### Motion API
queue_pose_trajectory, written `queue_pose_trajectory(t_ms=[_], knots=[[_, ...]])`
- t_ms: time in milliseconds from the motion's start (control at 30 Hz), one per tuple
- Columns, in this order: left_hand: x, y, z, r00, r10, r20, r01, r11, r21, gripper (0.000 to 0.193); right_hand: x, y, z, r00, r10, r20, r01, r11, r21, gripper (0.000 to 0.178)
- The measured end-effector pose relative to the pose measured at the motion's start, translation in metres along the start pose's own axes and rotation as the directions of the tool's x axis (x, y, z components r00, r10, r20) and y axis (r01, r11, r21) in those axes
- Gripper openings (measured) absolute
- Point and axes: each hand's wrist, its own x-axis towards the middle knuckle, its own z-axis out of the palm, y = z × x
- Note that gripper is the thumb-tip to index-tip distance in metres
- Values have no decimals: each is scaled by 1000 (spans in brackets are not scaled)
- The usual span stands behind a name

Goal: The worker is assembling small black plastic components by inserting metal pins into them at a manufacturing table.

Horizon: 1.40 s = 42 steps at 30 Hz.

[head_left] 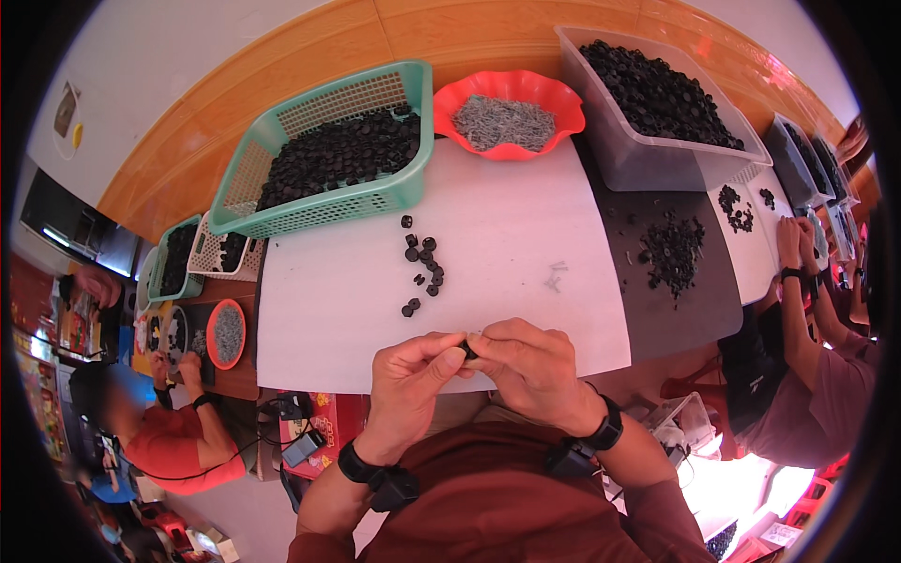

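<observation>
Black part (467, 351), pinched between both hands (410, 377) (530, 368), near white sheet (328, 324)

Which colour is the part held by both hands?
The part is black; it shows best in the head view.

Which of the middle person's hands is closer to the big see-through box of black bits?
Right. The right hand is below and left of the see-through box in the picture; the left hand is farther left.

Evenly lit white sheet (507, 235), washed-out glare at lower right, pinkish cast there, curved fisheye edges, black rim
</observation>
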Motion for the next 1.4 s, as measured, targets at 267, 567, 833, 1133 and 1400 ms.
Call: queue_pose_trajectory(t_ms=[267,567,833,1133,1400], knots=[[1,0,2,1000,5,16,-5,999,50,20,1,0,-5,996,89,19,-90,993,78,20],[-3,-10,6,1000,23,-9,-22,990,142,15,0,1,-12,992,48,114,-44,998,-37,17],[-7,-8,5,1000,29,-11,-28,996,79,16,6,-3,-15,970,163,182,-169,985,17,22],[-13,-7,3,999,-52,10,51,993,107,17,2,-3,-18,947,155,281,-172,984,36,20],[-13,-6,1,999,-48,26,45,994,97,17,1,-8,-18,915,208,347,-209,977,-35,20]])
